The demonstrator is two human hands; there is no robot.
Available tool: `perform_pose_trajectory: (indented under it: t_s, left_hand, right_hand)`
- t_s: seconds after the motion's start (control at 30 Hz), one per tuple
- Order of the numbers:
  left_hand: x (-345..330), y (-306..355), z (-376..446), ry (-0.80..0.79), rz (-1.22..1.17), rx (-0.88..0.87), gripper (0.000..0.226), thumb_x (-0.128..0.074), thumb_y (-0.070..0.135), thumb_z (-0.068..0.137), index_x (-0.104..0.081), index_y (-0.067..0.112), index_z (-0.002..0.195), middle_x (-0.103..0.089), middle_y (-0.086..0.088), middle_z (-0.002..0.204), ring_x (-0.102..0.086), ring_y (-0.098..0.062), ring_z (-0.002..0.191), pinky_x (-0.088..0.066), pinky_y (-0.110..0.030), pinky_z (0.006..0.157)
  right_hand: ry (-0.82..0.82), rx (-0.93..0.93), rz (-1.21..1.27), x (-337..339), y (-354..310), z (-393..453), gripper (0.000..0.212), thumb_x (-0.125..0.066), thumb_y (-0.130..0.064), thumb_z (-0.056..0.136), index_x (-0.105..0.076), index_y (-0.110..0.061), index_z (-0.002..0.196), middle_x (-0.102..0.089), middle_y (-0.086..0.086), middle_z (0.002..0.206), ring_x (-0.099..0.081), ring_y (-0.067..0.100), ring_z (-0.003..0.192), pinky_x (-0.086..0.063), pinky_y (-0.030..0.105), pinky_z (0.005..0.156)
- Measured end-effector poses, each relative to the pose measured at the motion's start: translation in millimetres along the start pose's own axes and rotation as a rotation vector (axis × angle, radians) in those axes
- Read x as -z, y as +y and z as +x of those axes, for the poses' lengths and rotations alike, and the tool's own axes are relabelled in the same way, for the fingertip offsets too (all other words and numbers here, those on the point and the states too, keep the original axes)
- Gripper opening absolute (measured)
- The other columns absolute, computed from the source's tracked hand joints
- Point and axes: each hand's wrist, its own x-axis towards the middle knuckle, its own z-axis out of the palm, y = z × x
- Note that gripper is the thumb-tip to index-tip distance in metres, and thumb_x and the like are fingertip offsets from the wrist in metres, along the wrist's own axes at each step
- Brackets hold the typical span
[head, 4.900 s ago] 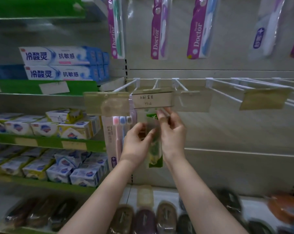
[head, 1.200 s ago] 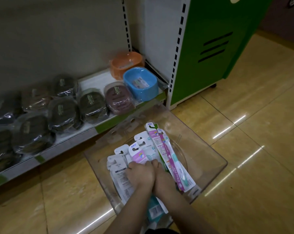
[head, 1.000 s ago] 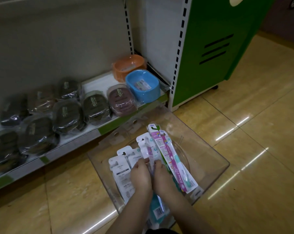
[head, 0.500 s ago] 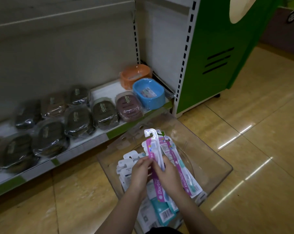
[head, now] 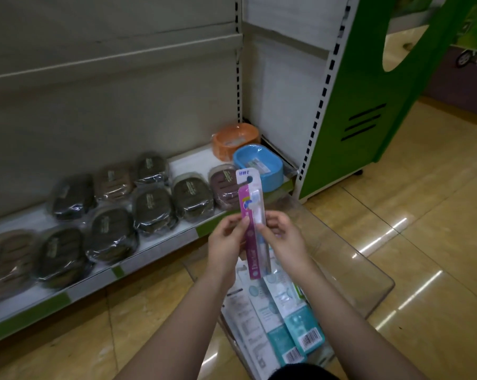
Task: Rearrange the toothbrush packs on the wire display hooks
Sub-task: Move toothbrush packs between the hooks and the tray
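- I am watching both hands holding one pink toothbrush pack [head: 252, 229] upright, above a clear plastic bin [head: 368, 286] that is sitting on the glossy tan floor tiles [head: 423, 242].
- The left hand [head: 226, 242] is pinching the pack's left edge, thumb and fingers curled onto the card; the right hand [head: 283, 237] is gripping the right edge the same way.
- The pack is a long, narrow card with a white hang tab at the top and a clear blister over a pale brush; its lower script is hard for me to read.
- The bin's walls are transparent with rounded corners, and more flat packs [head: 281, 319] are lying in it, white and teal with barcodes, partly hidden by the forearms and cut off at the bottom edge.
- Behind, a low white shelf [head: 155, 250] is carrying oval dark soap boxes [head: 152, 207] in crinkled shiny wrap, plus an orange dish [head: 236, 139] and a blue dish [head: 259, 165].
- A green panel [head: 368, 105] with slots is standing at the right.
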Motion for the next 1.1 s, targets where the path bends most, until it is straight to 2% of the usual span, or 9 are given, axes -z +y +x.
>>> perform_pose_trajectory:
  t_s: [0.07,0.2,0.33,0.43,0.57,0.63,0.77,0.97,1.1]
  left_hand:
    - [5,18,-1,-0.020,-0.034,0.001,0.007,-0.063,0.019,0.089,-0.068,0.020,0.094,-0.067,-0.017,0.099,-0.063,-0.022,0.080,-0.055,-0.035,0.069]
    - [16,54,-6,-0.072,-0.080,-0.022,0.018,-0.059,0.011,0.091,-0.066,0.013,0.108,-0.068,-0.014,0.103,-0.064,-0.019,0.078,-0.055,-0.027,0.064]
    - [31,94,-18,-0.112,-0.074,-0.071,0.020,-0.058,0.008,0.091,-0.067,0.016,0.107,-0.071,-0.006,0.097,-0.067,-0.015,0.074,-0.057,-0.024,0.060]
    - [40,122,-26,-0.129,-0.072,-0.109,0.016,-0.060,0.011,0.090,-0.069,0.021,0.100,-0.073,-0.003,0.095,-0.068,-0.018,0.081,-0.056,-0.029,0.066]
    - [50,166,-40,-0.154,-0.095,-0.201,0.027,-0.061,0.007,0.089,-0.064,0.010,0.115,-0.070,-0.006,0.099,-0.066,-0.014,0.079,-0.056,-0.028,0.077]
    - [57,186,-50,-0.172,-0.109,-0.247,0.024,-0.061,0.005,0.088,-0.065,0.010,0.112,-0.071,-0.002,0.092,-0.066,-0.009,0.073,-0.056,-0.023,0.072]
    - [75,226,-71,-0.203,-0.092,-0.326,0.018,-0.062,0.005,0.087,-0.068,0.018,0.099,-0.072,0.002,0.086,-0.065,-0.011,0.074,-0.055,-0.028,0.076]
    - [109,289,-106,-0.204,-0.079,-0.458,0.019,-0.062,0.003,0.087,-0.068,0.018,0.097,-0.071,0.001,0.082,-0.063,-0.007,0.066,-0.053,-0.017,0.061]
    - [140,338,-133,-0.215,-0.071,-0.598,0.018,-0.063,0.003,0.086,-0.068,0.016,0.097,-0.073,0.002,0.082,-0.064,-0.010,0.072,-0.053,-0.021,0.065]
  right_hand:
    - [-0.014,0.024,0.027,-2,-19,5,0.018,-0.066,-0.015,0.086,-0.059,-0.022,0.100,-0.065,-0.006,0.094,-0.062,0.008,0.087,-0.048,0.011,0.074]
    - [-0.046,0.050,0.027,-7,-54,9,0.019,-0.069,-0.015,0.083,-0.062,-0.022,0.100,-0.070,0.003,0.098,-0.066,0.018,0.094,-0.054,0.034,0.085]
    - [-0.082,0.019,0.039,-14,-97,4,0.016,-0.070,-0.021,0.083,-0.063,-0.031,0.093,-0.071,0.006,0.097,-0.069,0.023,0.091,-0.056,0.041,0.081]
    - [-0.086,0.018,0.083,-22,-133,0,0.012,-0.067,-0.018,0.086,-0.064,-0.025,0.095,-0.072,0.007,0.095,-0.071,0.020,0.086,-0.058,0.035,0.077]
    - [-0.058,0.045,0.205,-36,-180,-10,0.012,-0.065,-0.014,0.087,-0.063,-0.023,0.095,-0.072,-0.005,0.083,-0.070,0.005,0.075,-0.058,0.023,0.070]
    - [-0.052,0.049,0.256,-44,-199,-16,0.013,-0.065,-0.013,0.087,-0.063,-0.021,0.096,-0.073,-0.006,0.084,-0.070,0.005,0.076,-0.058,0.024,0.070]
    - [-0.070,0.085,0.275,-61,-242,-29,0.017,-0.067,-0.018,0.084,-0.064,-0.023,0.100,-0.073,-0.001,0.097,-0.070,0.015,0.092,-0.056,0.034,0.080]
    - [-0.110,0.185,0.391,-97,-307,-53,0.018,-0.061,-0.006,0.087,-0.060,-0.015,0.102,-0.070,0.003,0.097,-0.068,0.012,0.084,-0.056,0.024,0.072]
    - [-0.125,0.280,0.509,-134,-355,-72,0.019,-0.061,-0.004,0.085,-0.061,-0.013,0.101,-0.071,0.004,0.092,-0.068,0.016,0.082,-0.056,0.029,0.074]
